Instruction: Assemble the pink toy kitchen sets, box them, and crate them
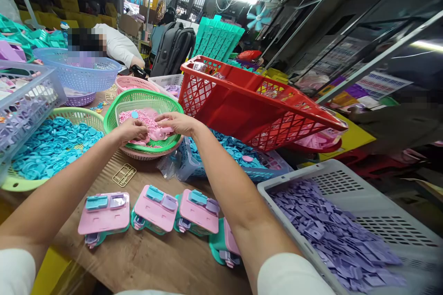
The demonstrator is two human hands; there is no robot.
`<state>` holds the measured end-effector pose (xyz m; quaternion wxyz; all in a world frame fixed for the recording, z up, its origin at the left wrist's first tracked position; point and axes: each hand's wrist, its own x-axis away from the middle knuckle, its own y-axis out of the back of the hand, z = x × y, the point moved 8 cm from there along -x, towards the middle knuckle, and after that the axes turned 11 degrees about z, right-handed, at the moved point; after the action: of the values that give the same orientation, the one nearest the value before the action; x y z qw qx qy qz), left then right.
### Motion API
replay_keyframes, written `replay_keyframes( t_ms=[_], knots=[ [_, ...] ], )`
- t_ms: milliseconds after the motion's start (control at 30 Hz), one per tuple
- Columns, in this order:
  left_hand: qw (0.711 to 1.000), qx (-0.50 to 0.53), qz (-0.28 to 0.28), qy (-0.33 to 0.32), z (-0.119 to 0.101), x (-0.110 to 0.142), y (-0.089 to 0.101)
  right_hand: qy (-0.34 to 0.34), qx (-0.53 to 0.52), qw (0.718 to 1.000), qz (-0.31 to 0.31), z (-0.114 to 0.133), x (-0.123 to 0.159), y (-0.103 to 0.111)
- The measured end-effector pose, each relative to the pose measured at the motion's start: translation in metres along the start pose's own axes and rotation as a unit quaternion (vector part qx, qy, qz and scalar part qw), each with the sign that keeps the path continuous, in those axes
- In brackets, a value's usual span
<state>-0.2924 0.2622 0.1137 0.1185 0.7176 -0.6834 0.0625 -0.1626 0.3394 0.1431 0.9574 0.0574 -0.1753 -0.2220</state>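
Observation:
My left hand point(133, 131) is over a green oval basket point(110, 117), its fingers closed on something I cannot make out. A small blue disc point(134, 114) shows just above these fingers; whether they touch it I cannot tell. My right hand point(179, 124) reaches in from the other side, thumb and fingers closed around a pink plastic part point(163, 132). Inside the basket, a clear tray point(119, 105) holds small pink plastic pieces point(147, 120). Nearer to me, several pink-and-teal plastic assemblies point(104, 214) stand in a row, blue and purple inserts on top.
A yellow-green basket of blue parts point(57, 145) lies left. To the right are a tilted red crate point(224, 101), a blue bin point(187, 161) beneath it and a grey crate point(294, 184) of purple pieces. A beige frame piece point(124, 174) rests on the table. Another person point(119, 46) leans over behind.

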Motion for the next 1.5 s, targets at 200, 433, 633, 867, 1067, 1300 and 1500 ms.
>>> replay_keyframes(
  t_ms=[200,433,633,867,1067,1300,1500],
  knots=[
    [0.994,0.083,0.064,0.027,-0.006,0.002,-0.019,0.108,-0.001,0.991,-0.077,0.012,0.003,0.012],
    [0.926,0.364,0.101,0.017,-0.014,0.003,-0.040,0.272,0.125,0.947,-0.112,0.030,-0.013,-0.004],
    [0.909,0.411,0.070,0.022,-0.002,0.000,-0.030,0.258,0.072,0.960,-0.080,0.014,-0.026,-0.005],
    [0.912,0.409,0.035,0.017,0.000,-0.006,-0.020,0.261,0.113,0.953,-0.102,0.011,-0.022,0.001],
    [0.928,0.372,0.025,-0.013,-0.010,-0.007,-0.020,0.311,0.349,0.871,-0.149,0.031,-0.001,-0.018],
    [0.921,0.387,0.010,-0.047,-0.019,-0.012,-0.018,0.267,0.460,0.828,-0.177,0.031,-0.004,-0.032],
    [0.914,0.402,-0.024,-0.057,-0.019,-0.011,-0.017,0.277,0.410,0.848,-0.190,0.029,0.000,-0.039]
  ],
)
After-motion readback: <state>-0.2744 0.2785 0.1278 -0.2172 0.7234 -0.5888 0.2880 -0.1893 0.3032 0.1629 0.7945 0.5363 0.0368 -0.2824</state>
